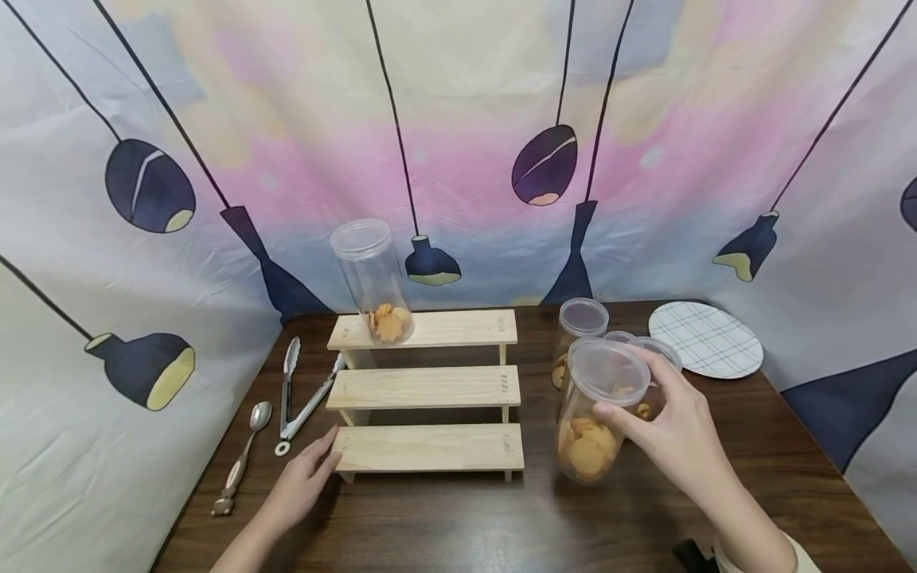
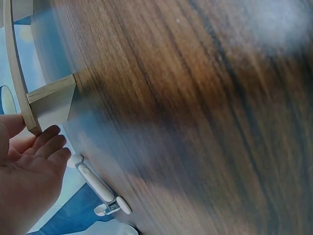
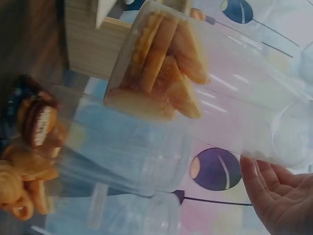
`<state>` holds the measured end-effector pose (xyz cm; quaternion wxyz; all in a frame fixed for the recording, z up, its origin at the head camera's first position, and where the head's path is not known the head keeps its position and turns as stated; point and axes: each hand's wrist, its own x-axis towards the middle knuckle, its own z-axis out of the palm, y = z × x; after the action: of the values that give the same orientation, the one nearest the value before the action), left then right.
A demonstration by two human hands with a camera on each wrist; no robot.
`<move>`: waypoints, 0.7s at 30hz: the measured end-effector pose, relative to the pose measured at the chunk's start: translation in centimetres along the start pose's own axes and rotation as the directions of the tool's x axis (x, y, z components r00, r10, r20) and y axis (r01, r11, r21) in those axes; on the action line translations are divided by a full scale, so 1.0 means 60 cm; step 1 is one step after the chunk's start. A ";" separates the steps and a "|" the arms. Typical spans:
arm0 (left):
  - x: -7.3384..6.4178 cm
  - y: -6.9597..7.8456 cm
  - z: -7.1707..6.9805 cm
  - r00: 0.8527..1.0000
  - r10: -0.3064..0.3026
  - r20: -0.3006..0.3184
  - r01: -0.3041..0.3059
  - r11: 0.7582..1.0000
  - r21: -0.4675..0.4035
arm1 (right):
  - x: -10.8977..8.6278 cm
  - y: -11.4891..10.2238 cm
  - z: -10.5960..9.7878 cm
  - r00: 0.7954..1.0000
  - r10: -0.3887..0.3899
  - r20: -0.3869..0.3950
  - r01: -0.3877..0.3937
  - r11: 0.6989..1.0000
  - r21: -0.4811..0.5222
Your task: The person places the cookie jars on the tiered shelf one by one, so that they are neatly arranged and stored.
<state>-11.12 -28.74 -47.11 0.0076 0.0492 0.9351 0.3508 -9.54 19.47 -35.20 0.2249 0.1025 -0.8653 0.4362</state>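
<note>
My right hand [image 1: 673, 422] grips a clear lidded jar [image 1: 602, 374] near its top, with round cookies at the bottom. The right wrist view shows this jar tilted, its golden cookies [image 3: 161, 68] near the wooden stand. My left hand [image 1: 301, 481] pinches the left end of the lowest step of a three-tier wooden stand [image 1: 430, 450]; the left wrist view has the board's end between thumb and fingers [image 2: 51, 147]. On the left of the top step stands another clear jar [image 1: 372, 278] with cookies in it. Behind the held jar are several more jars [image 1: 583, 318], partly hidden.
Metal tongs [image 1: 304, 406] lie spread to the left of the stand, and a spoon [image 1: 243, 454] with a decorated handle is near the table's left edge. A white checked oval mat [image 1: 705, 338] lies at the back right. A patterned cloth [image 1: 458, 143] hangs behind the dark wooden table [image 1: 444, 525].
</note>
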 end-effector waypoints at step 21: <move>0.002 -0.001 0.000 1.000 -0.002 0.010 0.002 1.000 -0.002 | 0.060 -0.036 0.017 0.996 -0.090 -0.016 0.091 0.990 0.110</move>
<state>-11.27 -28.76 -47.16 0.0127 0.0502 0.9347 0.3517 -12.18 17.40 -32.47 0.2433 0.1514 -0.8329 0.4734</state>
